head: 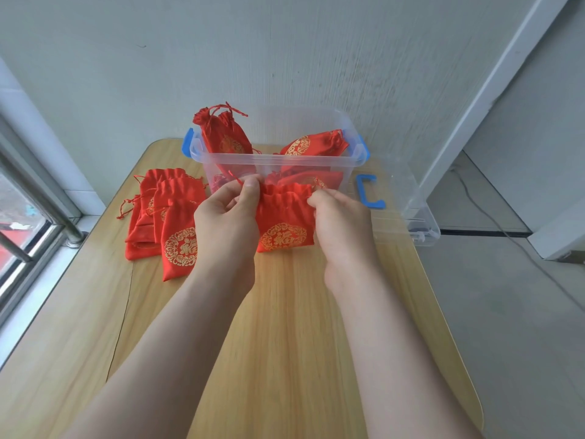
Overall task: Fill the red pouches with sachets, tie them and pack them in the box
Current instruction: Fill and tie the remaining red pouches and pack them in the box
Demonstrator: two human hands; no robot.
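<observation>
1. Red pouch (285, 217) under work: at mid-table, just on the near side of the box (275, 158), held between both hands. Its gold round emblem faces me. The mouth is gathered into pleats.
2. Left hand (226, 213): thumb and fingers curled, pinching the left end of the gathered mouth. A bit of red cord (238, 180) shows just beyond the thumb.
3. Right hand (340, 217): fingers curled, pinching the right end of the mouth.
4. I cannot tell whether the pouch's lower edge touches the table (285, 327) or hangs just above it. Contents hidden from my view.
5. Box: clear plastic, blue latches at both ends, at the far middle of the table. A tied pouch (224, 134) leans in its far left corner and stands above the rim. A second pouch (311, 144) lies tilted at the right. More red shows low through the wall; I cannot count it.
6. Pile of flat pouches (164, 213): overlapping on the table, left of the held one, mouths pointing far.
7. Lid (408, 213): clear, with a blue handle (368, 193), right of the box and overhanging the table's right edge.
8. Window (28, 217): along the left side.
</observation>
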